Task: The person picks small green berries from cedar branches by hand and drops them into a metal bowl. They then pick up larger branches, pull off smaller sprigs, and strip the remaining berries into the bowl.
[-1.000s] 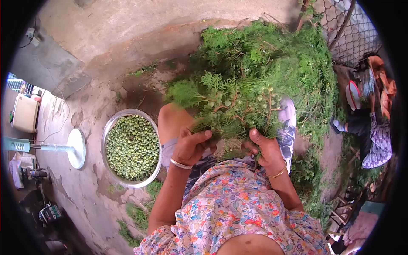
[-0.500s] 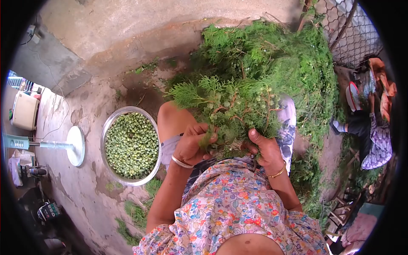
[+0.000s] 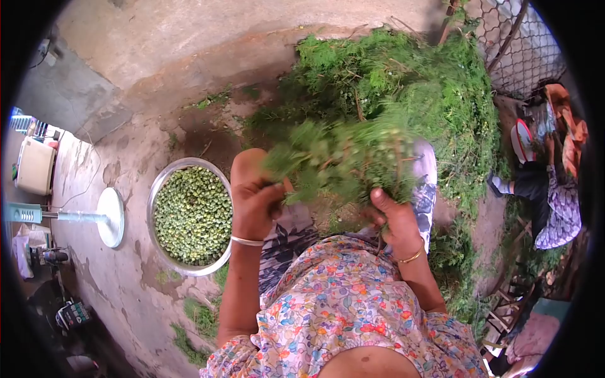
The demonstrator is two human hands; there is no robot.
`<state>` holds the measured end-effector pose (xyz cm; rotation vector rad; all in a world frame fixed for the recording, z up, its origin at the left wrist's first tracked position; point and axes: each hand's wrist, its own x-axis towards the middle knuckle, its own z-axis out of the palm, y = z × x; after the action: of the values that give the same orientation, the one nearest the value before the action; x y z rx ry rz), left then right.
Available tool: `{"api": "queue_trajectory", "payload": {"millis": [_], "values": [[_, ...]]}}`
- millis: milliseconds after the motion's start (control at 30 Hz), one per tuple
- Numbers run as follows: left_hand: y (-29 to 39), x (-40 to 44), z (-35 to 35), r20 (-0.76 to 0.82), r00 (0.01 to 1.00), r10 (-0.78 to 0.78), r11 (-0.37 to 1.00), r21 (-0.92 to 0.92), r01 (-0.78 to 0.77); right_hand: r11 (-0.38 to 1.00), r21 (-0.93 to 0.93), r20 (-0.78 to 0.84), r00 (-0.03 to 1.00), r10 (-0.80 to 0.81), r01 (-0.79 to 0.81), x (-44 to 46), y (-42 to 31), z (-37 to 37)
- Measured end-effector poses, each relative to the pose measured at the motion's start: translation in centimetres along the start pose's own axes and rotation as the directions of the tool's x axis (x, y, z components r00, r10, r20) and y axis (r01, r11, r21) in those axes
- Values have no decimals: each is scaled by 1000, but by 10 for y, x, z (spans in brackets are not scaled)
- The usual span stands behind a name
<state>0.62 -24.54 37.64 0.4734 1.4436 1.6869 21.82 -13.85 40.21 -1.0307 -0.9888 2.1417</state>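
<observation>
My right hand is closed around the lower stem of a leafy evergreen branch. The branch spreads above my lap, smeared by motion, with round green cones among its flat fronds. My left hand is beside the branch's left side, over my knee, fingers curled together. Whatever those fingers hold, if anything, is hidden. To the left on the ground stands a round metal basin, heaped with small green cones.
A large pile of cut evergreen branches lies ahead and to the right, below a wall. A fan stands left of the basin. At the far right sits another person, near a red-rimmed container.
My left hand has moved left, away from the middle of the branch and toward the basin. The branch now blurs with motion, while my right hand keeps its grip nearly in place.
</observation>
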Motion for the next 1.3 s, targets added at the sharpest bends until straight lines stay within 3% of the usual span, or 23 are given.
{"api": "queue_trajectory", "payload": {"millis": [67, 100, 133, 200, 233, 367, 500, 567, 600, 633, 667, 700, 733, 767, 833, 900, 933, 1000, 1033, 1100, 1133, 1200, 1300], "values": [[4, 4, -28, 40, 976, -215, 902, -374, 215, 990, 142, -38, 999, -10, 16, 5, -1, -8], [0, 6, -36, 160, 968, -196, 819, -516, 251, 990, 143, -76, 997, 11, 0, 7, -2, -7], [-3, 5, -40, 142, 971, -192, 823, -515, 238, 989, 145, -60, 998, 20, -11, 11, 1, -11], [-11, 1, -33, 237, 947, -215, 560, -765, 318, 983, 183, -76, 997, -4, 18, 18, 11, -21], [-12, 1, -28, 310, 938, -156, 480, -806, 346, 985, 173, -74, 997, -14, 26, 18, 12, -20], [-2, -11, -16, 270, 949, -164, 454, -833, 316, 994, 105, -82, 996, -27, 36, 15, 12, -13], [2, -19, -66, 73, 996, -50, 579, -810, 88, 993, 110, -56, 998, -42, 48, 12, 8, -9], [18, -24, -97, -264, 964, 29, 827, -535, -171, 993, 117, -67, 998, -21, 29, 10, 5, 0], [23, -22, -114, -327, 939, 108, 881, -406, -242, 992, 118, -76, 997, -27, 36, 9, 5, 1], [32, -23, -124, -416, 886, 203, 966, -64, -251, 996, 86, -87, 996, -10, 17, 8, 5, 2], [36, -22, -134, -633, 720, 283, 933, 357, -53, 999, 55, -97, 995, 9, -3, 7, 5, 2], [28, -15, -162, -518, 656, 548, 636, 768, 75, 998, 65, -68, 998, 8, -3, 7, 5, 1], [26, -10, -171, -278, 629, 726, 172, 959, 225, 998, 69, -72, 997, 4, 1, 7, 4, 1], [22, -11, -174, -271, 630, 728, 169, 961, 217, 998, 66, -35, 999, 5, -3, 7, 3, 2], [42, -24, -129, -290, 592, 752, 307, 949, 75, 998, 66, -7, 1000, 4, -4, 7, 3, 1], [60, -38, -63, -190, 694, 694, 401, 903, -154, 996, -4, -44, 995, 86, -87, 8, 7, -3], [65, -44, -32, -50, 739, 671, 335, 910, -243, 996, -9, -50, 995, 87, -88, 7, 8, -2], [61, -42, 15, 395, 665, 634, 120, 799, -589, 999, 19, 26, 999, 25, -26, 8, 10, 1], [52, -38, 32, 484, 672, 561, 202, 707, -678, 1000, 5, 50, 999, 7, -8, 7, 10, -1], [34, -19, 63, 622, 550, 557, -52, 687, -725, 999, -42, 27, 1000, 1, 0, 3, 8, 2], [26, -18, 66, 628, 543, 558, -52, 680, -731, 996, -86, 1, 1000, -3, 3, 1, 7, 3], [8, -20, 68, 640, 671, 375, 38, 712, -701, 993, -111, -50, 997, -50, 44, 4, 14, -3], [-12, -34, 71, 641, 624, 447, 109, 653, -750, 994, -77, -110, 990, -86, 78, 6, 16, -5]]}}
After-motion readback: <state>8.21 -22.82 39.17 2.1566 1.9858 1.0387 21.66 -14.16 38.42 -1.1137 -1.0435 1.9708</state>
